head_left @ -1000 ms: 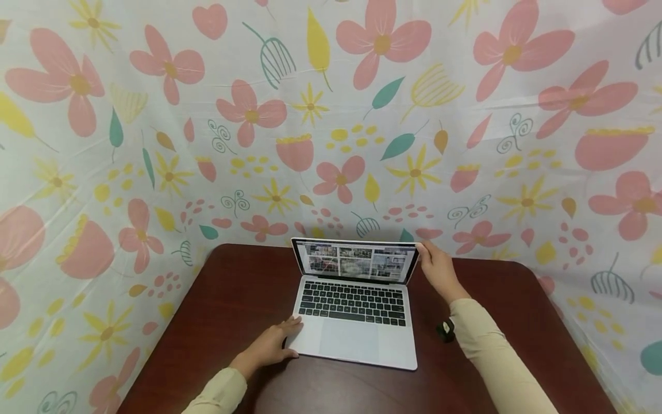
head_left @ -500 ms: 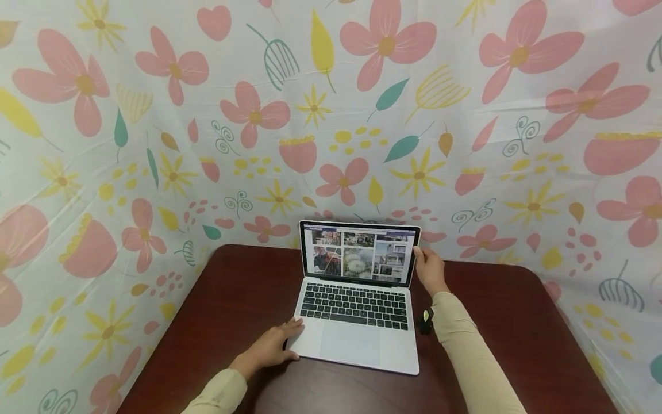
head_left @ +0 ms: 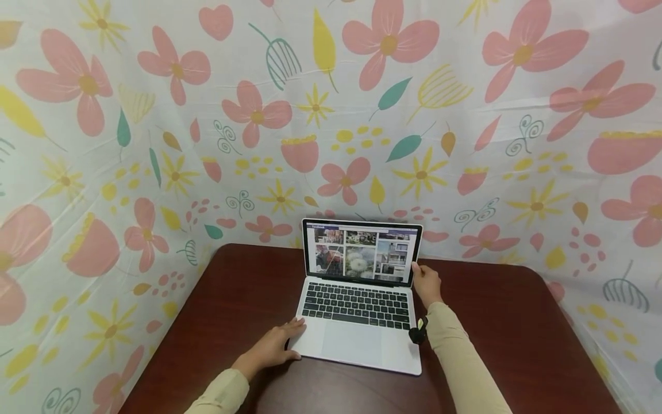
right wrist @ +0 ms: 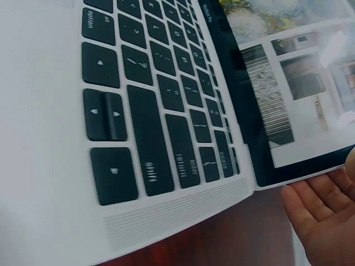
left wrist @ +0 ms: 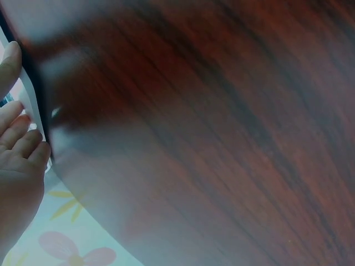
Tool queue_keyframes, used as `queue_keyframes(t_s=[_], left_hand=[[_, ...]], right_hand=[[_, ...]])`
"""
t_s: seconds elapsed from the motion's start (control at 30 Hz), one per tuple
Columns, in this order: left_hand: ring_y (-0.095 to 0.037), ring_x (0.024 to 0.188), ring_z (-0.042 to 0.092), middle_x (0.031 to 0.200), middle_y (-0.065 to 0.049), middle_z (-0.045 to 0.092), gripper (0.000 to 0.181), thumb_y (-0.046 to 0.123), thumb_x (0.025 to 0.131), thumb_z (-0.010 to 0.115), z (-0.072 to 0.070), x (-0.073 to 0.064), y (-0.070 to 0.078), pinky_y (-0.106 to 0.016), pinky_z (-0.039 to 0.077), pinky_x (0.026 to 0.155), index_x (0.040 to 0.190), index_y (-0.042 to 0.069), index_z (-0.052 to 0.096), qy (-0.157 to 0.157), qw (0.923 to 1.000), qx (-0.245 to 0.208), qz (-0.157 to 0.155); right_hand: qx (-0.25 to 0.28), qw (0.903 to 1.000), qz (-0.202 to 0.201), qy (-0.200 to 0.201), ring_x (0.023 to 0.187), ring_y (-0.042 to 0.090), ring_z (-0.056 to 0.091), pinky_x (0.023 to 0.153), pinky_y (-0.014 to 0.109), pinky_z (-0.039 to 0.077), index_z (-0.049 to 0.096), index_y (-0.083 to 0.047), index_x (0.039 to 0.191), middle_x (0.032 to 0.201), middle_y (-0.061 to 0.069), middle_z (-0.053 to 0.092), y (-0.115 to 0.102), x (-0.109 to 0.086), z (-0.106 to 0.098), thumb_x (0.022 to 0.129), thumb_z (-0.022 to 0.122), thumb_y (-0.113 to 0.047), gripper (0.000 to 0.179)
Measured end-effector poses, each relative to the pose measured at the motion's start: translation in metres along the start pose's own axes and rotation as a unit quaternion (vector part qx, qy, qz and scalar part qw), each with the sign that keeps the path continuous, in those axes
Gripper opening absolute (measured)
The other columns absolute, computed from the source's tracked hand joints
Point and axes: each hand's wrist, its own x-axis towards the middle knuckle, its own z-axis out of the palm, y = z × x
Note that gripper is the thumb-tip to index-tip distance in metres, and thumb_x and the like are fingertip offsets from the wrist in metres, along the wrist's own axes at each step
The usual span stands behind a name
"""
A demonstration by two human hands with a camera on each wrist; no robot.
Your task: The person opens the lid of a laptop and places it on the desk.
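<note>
A silver laptop (head_left: 357, 339) stands on the table with its lid raised. Rows of photos fill its lit screen (head_left: 362, 253). At the front left corner of the base, my left hand (head_left: 271, 345) rests its fingers on the left edge, with the thumb by the front edge. Those fingers (left wrist: 25, 145) look nearly straight in the left wrist view. My right hand (head_left: 428, 283) holds the lower right edge of the lid, thumb at the front. In the right wrist view its other fingers (right wrist: 316, 197) reach behind the lid and are partly hidden.
Dark reddish-brown wood makes up the table (head_left: 248, 276), which has rounded back corners. A white cloth (head_left: 331, 190) printed with flowers hangs close behind the laptop and along the sides. A small black device (head_left: 418, 331) sits at the right wrist, overlapping the laptop's right edge.
The lid has tilted back, so the screen now faces me more fully. My right hand has moved down along the lid's right edge and nearer. My left hand has stayed at its corner.
</note>
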Motion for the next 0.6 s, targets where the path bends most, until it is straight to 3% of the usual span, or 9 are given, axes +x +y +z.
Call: queue_keyframes(t_s=[0.23,0.47,0.6], left_hand=[[-0.035,0.132,0.043,0.141,-0.017,0.049,0.066,0.016,0.075,0.082,0.000,0.000,0.000,-0.049,0.039,0.103,0.132,-0.005,0.055,0.009,0.9999,-0.005,0.003],[-0.033,0.133,0.042,0.143,-0.014,0.048,0.066,0.018,0.076,0.082,0.004,0.002,-0.002,-0.047,0.038,0.105,0.133,-0.002,0.055,0.000,0.9999,-0.003,-0.012],[-0.030,0.134,0.042,0.144,-0.012,0.048,0.066,0.019,0.076,0.082,0.004,0.002,-0.001,-0.046,0.038,0.106,0.134,0.000,0.055,-0.005,0.9995,-0.007,-0.030]], right_hand=[[0.013,0.9995,0.029,-0.003,0.077,0.032,0.051,0.067,0.041,0.042,0.060,0.007,0.097,0.081,0.019,0.058,0.005,0.002,0.007,0.103,0.040,-0.038,0.049],[0.022,0.9984,0.052,0.011,0.077,0.033,0.053,0.066,0.041,0.043,0.062,0.006,0.100,0.085,0.021,0.059,0.009,0.010,0.014,0.103,0.040,-0.036,0.048],[0.029,0.9975,0.063,0.015,0.086,0.038,0.055,0.071,0.047,0.045,0.062,0.007,0.109,0.095,0.026,0.061,0.010,0.011,0.019,0.103,0.040,-0.037,0.050]])
